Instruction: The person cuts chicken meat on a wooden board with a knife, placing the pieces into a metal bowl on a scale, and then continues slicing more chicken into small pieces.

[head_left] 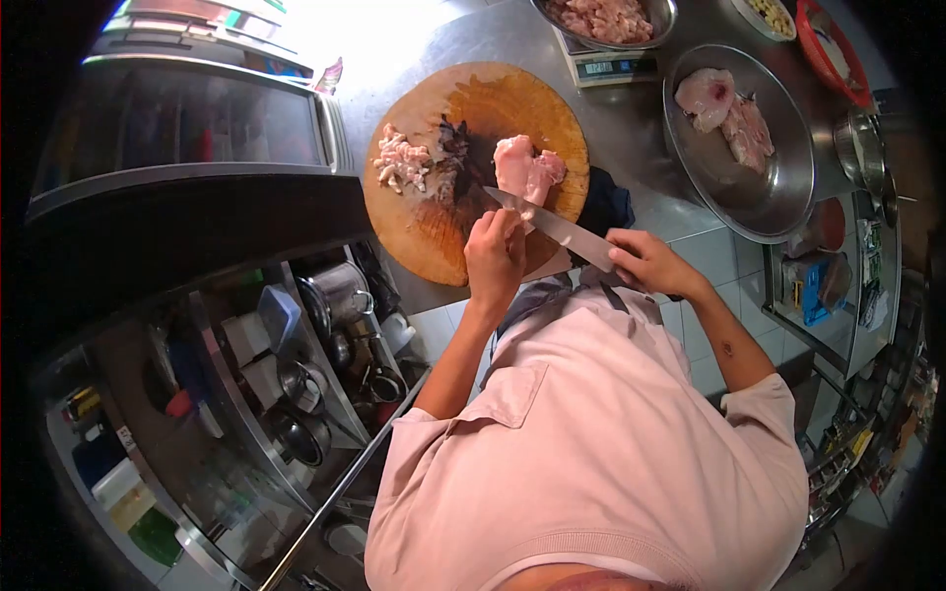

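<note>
- Seen from above, a person in a pale pink short-sleeved shirt reaches both bare hands forward over a metal surface (631, 148).
- The right hand (650, 264) is closed around the handle end of a large knife (562, 229), its blade pointing forward and to the left.
- The left hand (496, 254) is apart from the right, its fingers bent inward at the near end of a piece of raw pink meat (530, 169); whether they are clamped on it cannot be told.
- That meat lies just ahead of the left hand, on the right half of a round wooden board (473, 94), with the blade crossing its near end.
- Ahead and to the left of the left hand, a pile of small cut meat pieces (402, 160) sits on the board, with dark scraps (451, 153) between it and the larger piece.
- Forward and right of the right hand, an oval metal basin (709, 177) holds more raw meat.
- Farther ahead of both hands, a metal bowl (662, 30) of chopped meat rests on a digital scale (606, 69).
- Beyond the basin, at far right, is a red container (855, 89).
</note>
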A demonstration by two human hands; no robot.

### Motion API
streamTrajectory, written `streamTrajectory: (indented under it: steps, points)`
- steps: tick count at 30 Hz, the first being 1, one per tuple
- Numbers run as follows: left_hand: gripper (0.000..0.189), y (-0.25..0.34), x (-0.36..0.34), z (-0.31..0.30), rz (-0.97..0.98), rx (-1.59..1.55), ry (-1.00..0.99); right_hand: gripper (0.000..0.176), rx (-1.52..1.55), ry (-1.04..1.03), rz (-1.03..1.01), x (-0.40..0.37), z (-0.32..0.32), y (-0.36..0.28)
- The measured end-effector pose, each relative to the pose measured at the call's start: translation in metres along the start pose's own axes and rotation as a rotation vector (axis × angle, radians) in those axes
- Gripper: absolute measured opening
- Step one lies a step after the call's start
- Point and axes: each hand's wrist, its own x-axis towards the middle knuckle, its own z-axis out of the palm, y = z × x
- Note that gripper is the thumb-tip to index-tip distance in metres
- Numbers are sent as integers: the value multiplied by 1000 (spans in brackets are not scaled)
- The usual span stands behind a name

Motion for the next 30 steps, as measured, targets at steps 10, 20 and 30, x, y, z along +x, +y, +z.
streamTrajectory:
  steps: [10,20,30]
  points:
    - [13,-12,1,-16,-73,-38,24,18,34,-142,-47,16,-9,2]
    - [14,7,-18,-16,-16,10,-11,18,25,-131,-128,53,34,-8]
    - [12,-33,-10,-74,-354,-254,243,19,52,-302,60,-1,-16,-12]
